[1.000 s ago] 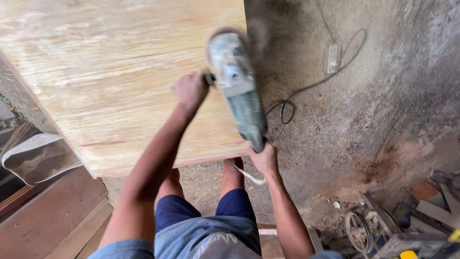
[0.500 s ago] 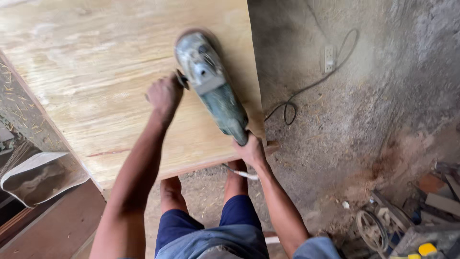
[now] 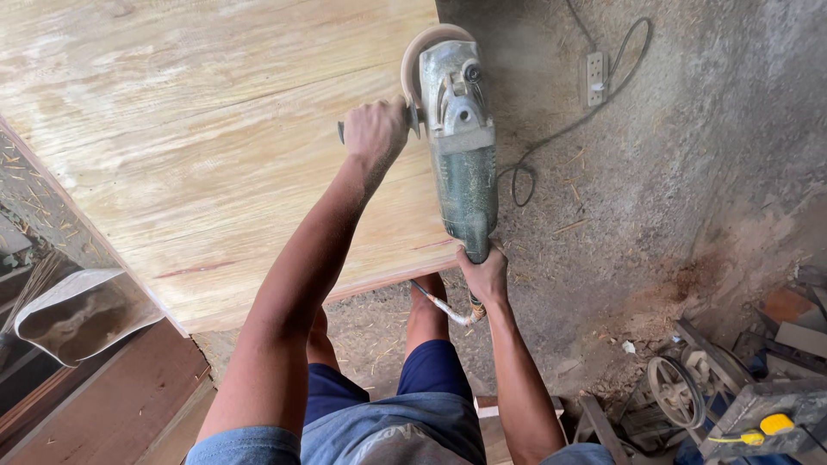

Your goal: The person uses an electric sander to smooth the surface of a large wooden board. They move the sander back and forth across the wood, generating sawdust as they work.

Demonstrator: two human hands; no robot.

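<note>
A large pale wooden slab (image 3: 198, 138) fills the upper left. On its right edge rests a big green and grey angle grinder (image 3: 461, 146) with a round sanding disc (image 3: 422, 47) at the far end. My left hand (image 3: 375, 129) grips the grinder's side handle. My right hand (image 3: 484, 271) holds the rear end of its body, where the power cord (image 3: 444, 306) comes out. My legs in blue shorts (image 3: 405, 405) stand below the slab's near edge.
A power strip (image 3: 594, 77) with a black cable (image 3: 551, 142) lies on the dusty concrete floor at the right. Machine parts with a pulley wheel (image 3: 676, 392) sit at the lower right. A bent metal sheet (image 3: 77, 310) and dark planks (image 3: 112, 396) lie at the lower left.
The grinder has slid to the right and away from me, toward the slab's right edge, and both hands have gone with it. The view has shifted a little.
</note>
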